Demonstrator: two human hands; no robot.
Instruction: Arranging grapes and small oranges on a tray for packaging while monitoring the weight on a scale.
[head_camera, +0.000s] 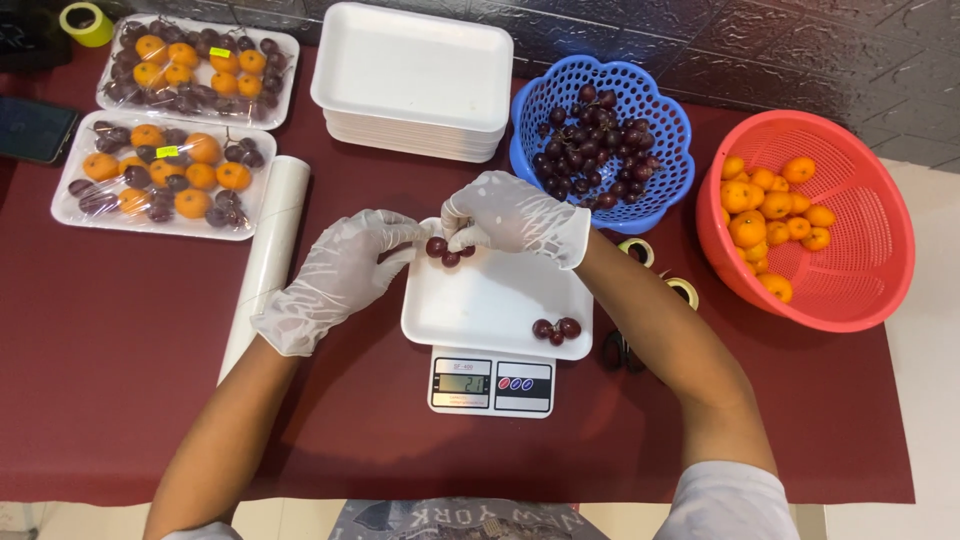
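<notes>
Both my hands wear thin clear gloves. My right hand (512, 215) and my left hand (340, 275) meet over the far left corner of a white foam tray (490, 305), pinching a small bunch of dark red grapes (447, 249) between their fingertips. The tray rests on a small white digital kitchen scale (491, 383). A second small cluster of grapes (557, 329) lies in the tray's near right corner.
A blue basket of grapes (660, 115) and a red basket of small oranges (850, 240) sit right. A stack of foam trays (413, 80), two wrapped fruit trays (165, 180), a film roll (266, 255), tape rolls (683, 291), scissors (620, 350) and a phone (35, 130) surround them.
</notes>
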